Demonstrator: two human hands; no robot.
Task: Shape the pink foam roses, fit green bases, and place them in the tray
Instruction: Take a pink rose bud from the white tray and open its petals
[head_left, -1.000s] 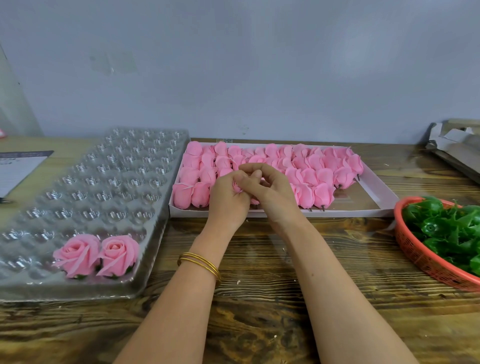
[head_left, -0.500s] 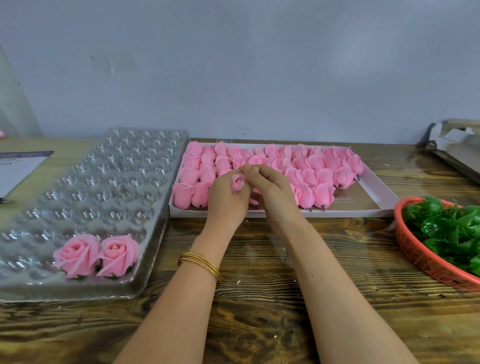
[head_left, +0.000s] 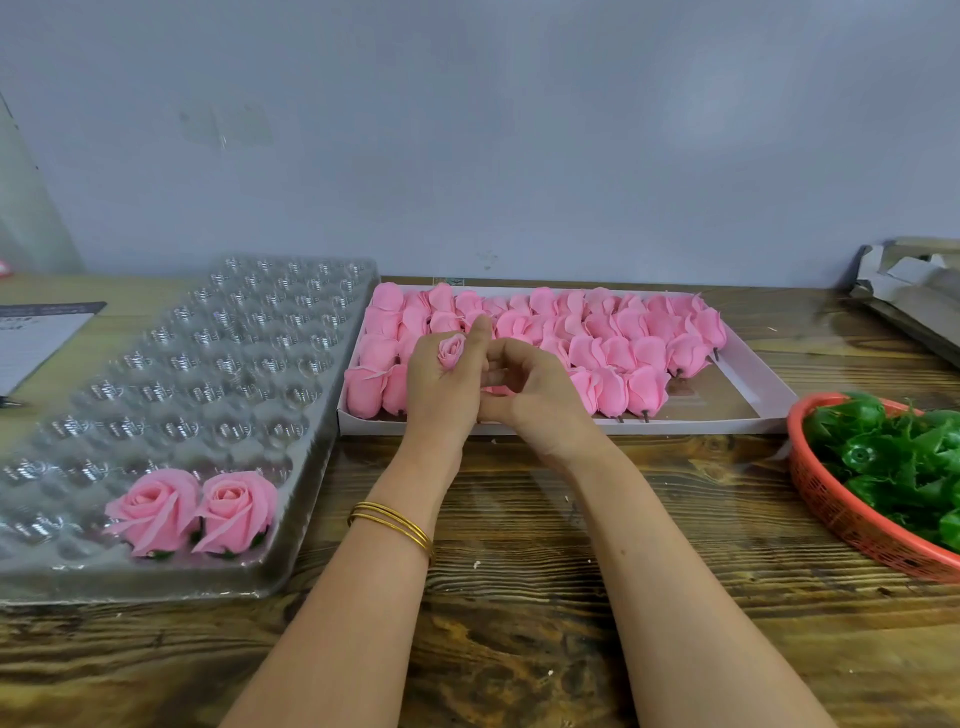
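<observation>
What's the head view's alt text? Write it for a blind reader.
A person's left hand holds a pink rosebud, the right hand curled beside it, by a box of buds. Two finished roses sit in a clear tray; green bases lie in a red basket.

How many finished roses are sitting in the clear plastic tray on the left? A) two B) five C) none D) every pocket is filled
A: just two roses sit side by side in the near row of the tray; the other pockets in view hold none.
</observation>
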